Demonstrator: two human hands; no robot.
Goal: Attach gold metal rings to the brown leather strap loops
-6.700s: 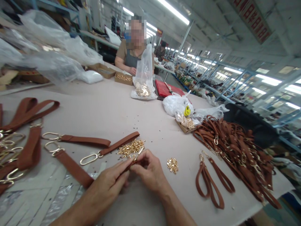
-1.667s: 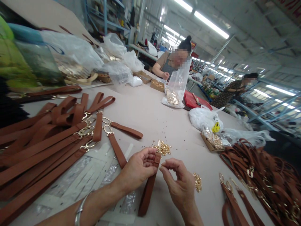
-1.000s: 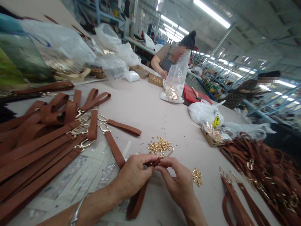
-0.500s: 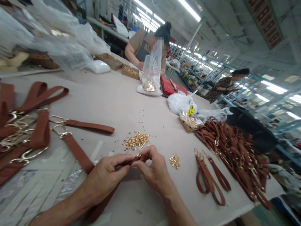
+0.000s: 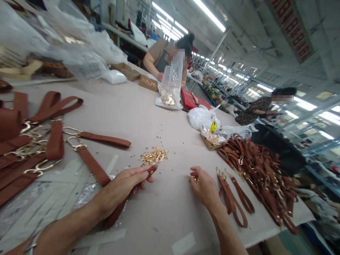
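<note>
Pinched in my left hand (image 5: pixel 129 187) is a brown leather strap (image 5: pixel 114 216); its end, with a small gold stud, sticks out past my fingertips, and the rest hangs under my palm. Just beyond that end lies a pile of gold hardware (image 5: pixel 154 156). My right hand (image 5: pixel 203 186) reaches down over a small heap of gold pieces (image 5: pixel 196 179), its fingers bent around them and hiding most of the heap. Whether any piece is between those fingers cannot be made out.
Brown straps with gold rings (image 5: pixel 54 140) cover the left side. Finished-looking loops (image 5: pixel 233 202) and a large strap pile (image 5: pixel 260 177) lie right. Farther back are a small box (image 5: pixel 209 140), plastic bags (image 5: pixel 200 117), a red item (image 5: pixel 192 99) and a person (image 5: pixel 156 58) leaning over the table.
My right hand has let go of the strap end and moved right to the small gold heap. My left hand still holds the strap. The view has shifted slightly.
</note>
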